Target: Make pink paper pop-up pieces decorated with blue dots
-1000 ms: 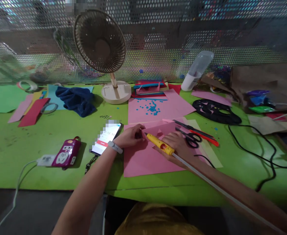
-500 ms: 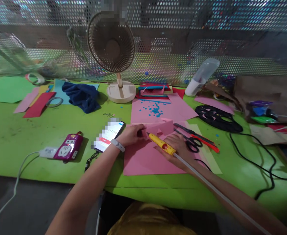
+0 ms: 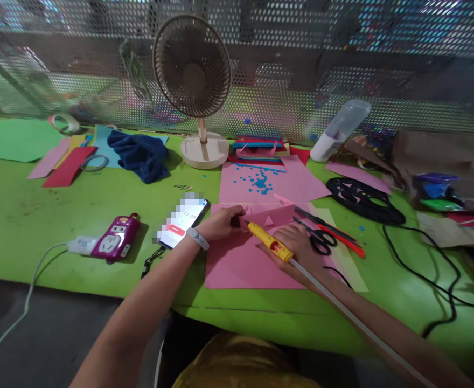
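Note:
My right hand (image 3: 295, 245) is closed around a yellow hot glue gun (image 3: 270, 241) shaped like a thick pen, with a long white glue stick (image 3: 334, 298) trailing from its back end over my forearm. Its dark nozzle points up and left, close to my left fingertips. My left hand (image 3: 224, 222) pinches the left end of a folded pink paper strip (image 3: 275, 214) that stands partly upright; the fingertips are partly hidden. Beneath both hands lies a larger pink paper sheet (image 3: 237, 269). Black-handled scissors (image 3: 321, 243) lie just right of my right hand.
A red-and-black tool (image 3: 344, 240) lies beyond the scissors. On the left are a phone (image 3: 184, 221) and a purple power socket (image 3: 118, 238). A fan (image 3: 204, 151), blue cloth (image 3: 140, 156), bottle (image 3: 337, 134) and black palette-like plate (image 3: 364, 199) stand or lie farther back.
The whole view has shifted slightly, so things sit a little farther right. Both hands keep their grip, and the glue gun's nozzle stays near my left fingers. The phone's timer has advanced.

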Tool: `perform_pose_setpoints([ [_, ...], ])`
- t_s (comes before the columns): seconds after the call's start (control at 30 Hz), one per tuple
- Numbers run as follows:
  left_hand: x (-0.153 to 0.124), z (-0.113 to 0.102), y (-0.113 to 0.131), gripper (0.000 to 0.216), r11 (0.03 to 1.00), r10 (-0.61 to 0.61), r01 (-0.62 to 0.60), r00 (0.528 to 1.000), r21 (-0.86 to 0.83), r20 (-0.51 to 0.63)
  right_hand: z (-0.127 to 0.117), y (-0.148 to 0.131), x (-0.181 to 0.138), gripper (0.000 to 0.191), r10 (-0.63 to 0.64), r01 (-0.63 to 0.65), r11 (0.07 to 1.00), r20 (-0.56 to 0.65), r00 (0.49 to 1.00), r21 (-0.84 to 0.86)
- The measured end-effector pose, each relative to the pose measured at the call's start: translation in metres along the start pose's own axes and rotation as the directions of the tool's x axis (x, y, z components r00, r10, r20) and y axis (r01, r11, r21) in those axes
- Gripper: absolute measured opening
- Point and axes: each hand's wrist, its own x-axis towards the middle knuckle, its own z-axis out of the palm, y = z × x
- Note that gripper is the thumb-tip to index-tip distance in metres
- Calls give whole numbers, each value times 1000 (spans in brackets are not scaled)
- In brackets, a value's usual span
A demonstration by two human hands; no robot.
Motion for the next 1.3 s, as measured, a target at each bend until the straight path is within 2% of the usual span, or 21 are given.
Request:
perform_pose_setpoints([
  [0.13,0,2,1,32,1000,9,-9,1000,-15,2,1,1,0,35,-17,16,1000,-37,999,-14],
  [0.67,0,4,2,34,998,48,-47,999,48,-26,2,3,-1,35,-48,46,998,-64,997,-31],
  [1.17,-1,4,4,33,996,57,-55,998,73,-21,0,3,-2,28,-26,25,1000,-16,1000,-18],
  [1.3,-1,4,6,34,997,58,-56,998,57,-17,-1,3,0,27,-29,29,999,-38,999,-19],
])
